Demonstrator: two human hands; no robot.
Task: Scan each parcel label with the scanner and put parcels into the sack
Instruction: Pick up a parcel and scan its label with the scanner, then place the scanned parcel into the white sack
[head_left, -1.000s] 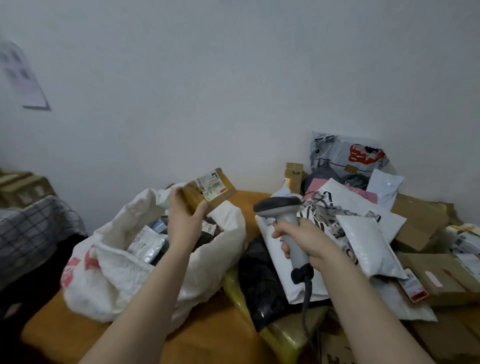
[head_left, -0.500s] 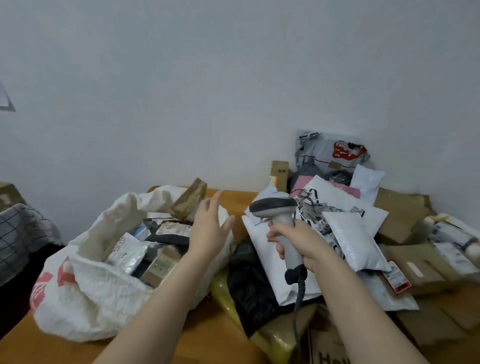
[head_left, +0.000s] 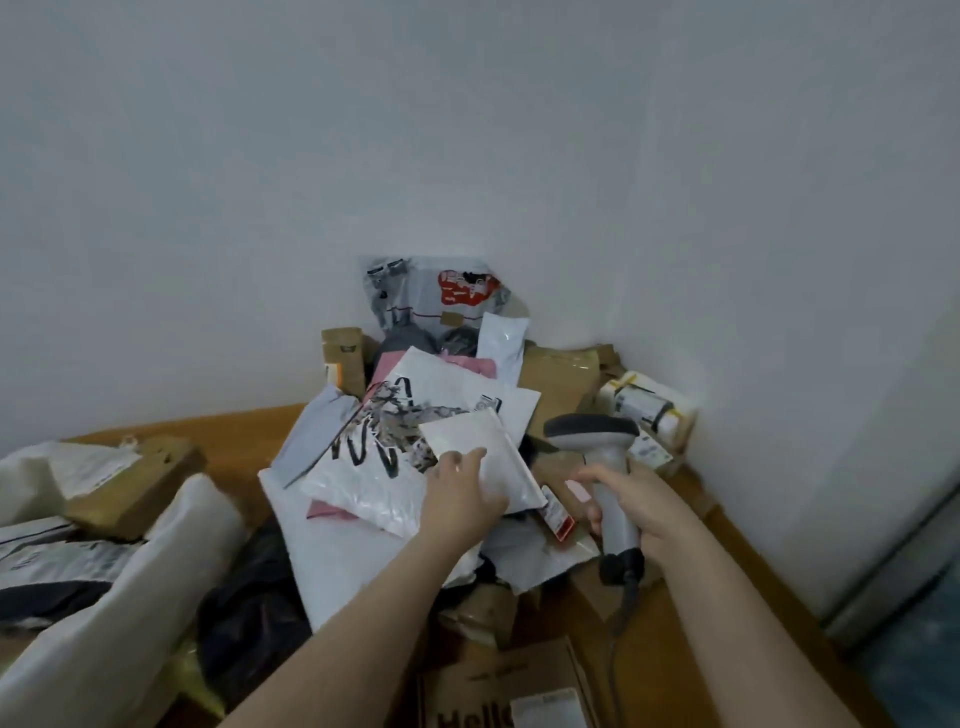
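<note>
Left hand lays relaxed fingers on a small white poly mailer at centre; right hand grasps the barcode scanner.

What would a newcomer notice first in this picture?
A messy heap of parcels fills the table corner against the wall. The left hand touches a white bag on top, while the right hand grips a grey scanner beside it. A white sack lies at the left edge.
</note>
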